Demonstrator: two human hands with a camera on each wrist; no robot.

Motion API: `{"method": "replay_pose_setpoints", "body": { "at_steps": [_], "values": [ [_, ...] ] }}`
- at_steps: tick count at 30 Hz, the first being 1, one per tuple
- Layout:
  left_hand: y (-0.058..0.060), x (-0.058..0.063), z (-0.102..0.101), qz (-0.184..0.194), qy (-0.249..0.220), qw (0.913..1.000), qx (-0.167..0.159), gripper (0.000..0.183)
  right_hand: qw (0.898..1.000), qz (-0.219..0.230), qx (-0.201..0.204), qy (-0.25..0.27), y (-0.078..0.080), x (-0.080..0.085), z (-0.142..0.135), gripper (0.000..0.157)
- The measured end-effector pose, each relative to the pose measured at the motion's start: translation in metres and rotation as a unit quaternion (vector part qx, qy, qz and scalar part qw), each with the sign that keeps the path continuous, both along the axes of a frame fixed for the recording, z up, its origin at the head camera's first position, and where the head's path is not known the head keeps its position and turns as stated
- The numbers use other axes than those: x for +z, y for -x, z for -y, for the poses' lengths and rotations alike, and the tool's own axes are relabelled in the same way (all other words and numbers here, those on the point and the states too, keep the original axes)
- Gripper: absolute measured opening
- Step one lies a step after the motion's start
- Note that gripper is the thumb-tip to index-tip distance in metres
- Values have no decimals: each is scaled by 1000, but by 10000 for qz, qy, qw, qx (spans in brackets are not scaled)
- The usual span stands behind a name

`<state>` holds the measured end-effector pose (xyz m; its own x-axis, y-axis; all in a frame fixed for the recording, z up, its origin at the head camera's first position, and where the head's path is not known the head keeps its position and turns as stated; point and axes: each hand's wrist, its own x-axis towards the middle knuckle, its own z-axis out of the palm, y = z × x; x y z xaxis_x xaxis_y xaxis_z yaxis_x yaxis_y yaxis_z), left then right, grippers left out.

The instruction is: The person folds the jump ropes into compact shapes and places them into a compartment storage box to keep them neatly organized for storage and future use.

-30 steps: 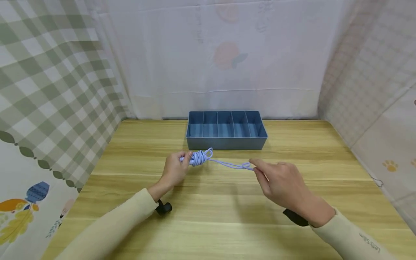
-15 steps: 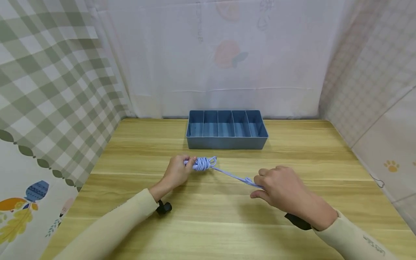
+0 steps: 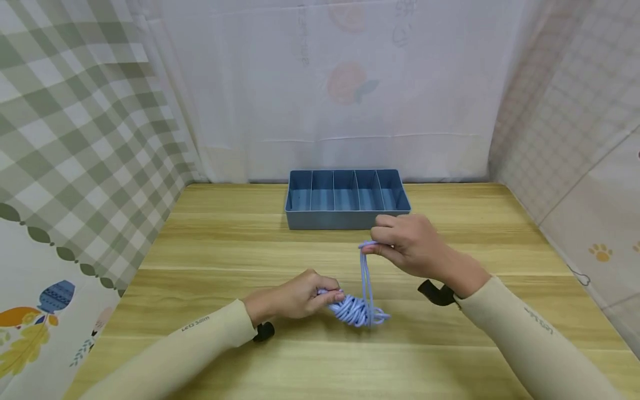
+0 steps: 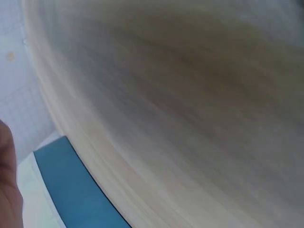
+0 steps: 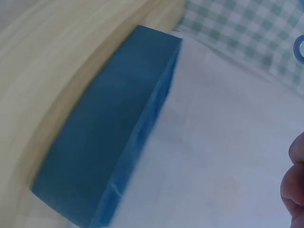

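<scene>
A bundle of light purple cord [image 3: 352, 311], wound in tight coils with small loops at its right end, is held above the table in the head view. My left hand [image 3: 302, 294] grips the bundle's left end between thumb and curled fingers. Up and to the right, my right hand [image 3: 407, 244] pinches the doubled free end of the cord, which runs down to the coils. In the left wrist view only part of the left hand [image 4: 8, 180] shows. Fingers of the right hand [image 5: 294, 183] appear at the right wrist view's edge, beside a bit of cord.
Behind the hands, a blue-grey box [image 3: 347, 220] with several compartments stands near the back of the wooden table [image 3: 225, 244]. White cloth [image 3: 240, 83] hangs behind it, and a green checked cloth [image 3: 90, 122] hangs at the left.
My left hand has moved right and nearer with the bundle, which now tilts down to the right. The right hand has swung up and left, bringing the pulled cord end above the coils.
</scene>
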<state>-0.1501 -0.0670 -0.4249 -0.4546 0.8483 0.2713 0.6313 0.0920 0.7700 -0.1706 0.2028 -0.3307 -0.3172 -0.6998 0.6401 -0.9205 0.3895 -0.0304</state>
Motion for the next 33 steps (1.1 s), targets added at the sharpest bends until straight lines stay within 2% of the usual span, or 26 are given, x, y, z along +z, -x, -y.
{"method": "replay_pose_setpoints", "body": {
  "at_steps": [3, 5, 8, 11, 12, 13, 14, 16, 19, 21, 22, 24, 26, 27, 30, 32, 33],
  "values": [
    [-4, 4, -2, 526, -183, 9972, -495, 23, 9966, 791, -213, -7, 16, -19, -1, 42],
    [-6, 7, -2, 944, -327, 9934, -571, 23, 9906, 1316, -362, -17, 24, -35, -1, 38],
    [-8, 12, 0, 1602, -622, 9836, -542, 26, 9731, 2224, -599, -42, 30, -57, 0, 36],
    [-8, 14, 0, 2311, -1089, 9657, -454, 31, 9531, 2930, -746, -151, 29, -77, 3, 30],
    [-7, 15, 0, 2542, -1296, 9575, -415, 34, 9486, 3057, -782, -229, 27, -82, 4, 27],
    [-5, 16, 0, 2745, -1518, 9489, -343, 37, 9496, 3033, -742, -266, 25, -88, 5, 20],
    [-3, 17, 1, 2955, -1757, 9389, -189, 38, 9506, 2985, -769, -358, 23, -92, 6, 17],
    [2, 19, 1, 3387, -2272, 9124, 334, 39, 9564, 2739, -853, -540, 17, -98, 8, 13],
    [13, 23, 2, 3737, -2886, 8677, 1554, 34, 9655, 2321, -964, -683, 7, -104, 11, 13],
    [20, 23, 5, 3893, -3099, 8340, 2385, 31, 9678, 2184, -1049, -680, 0, -104, 13, 18],
    [24, 24, 7, 3921, -3136, 8217, 2696, 31, 9705, 2077, -1067, -597, -4, -104, 13, 18],
    [29, 23, 11, 3955, -3153, 8027, 3161, 31, 9737, 1918, -1175, -365, -11, -103, 12, 22],
    [32, 22, 16, 3974, -3154, 7913, 3411, 31, 9717, 1906, -1397, -31, -17, -101, 9, 22],
    [33, 21, 18, 3981, -3159, 7877, 3483, 31, 9675, 1992, -1554, 128, -20, -100, 7, 21],
    [35, 20, 22, 4052, -3146, 7795, 3595, 33, 9460, 2532, -1968, 468, -27, -98, 0, 21],
    [36, 21, 23, 4185, -3078, 7737, 3626, 35, 9380, 2685, -2166, 340, -33, -98, -3, 23],
    [37, 22, 24, 4239, -3086, 7665, 3710, 38, 9408, 2581, -2194, 81, -36, -98, -3, 24]
  ]
}}
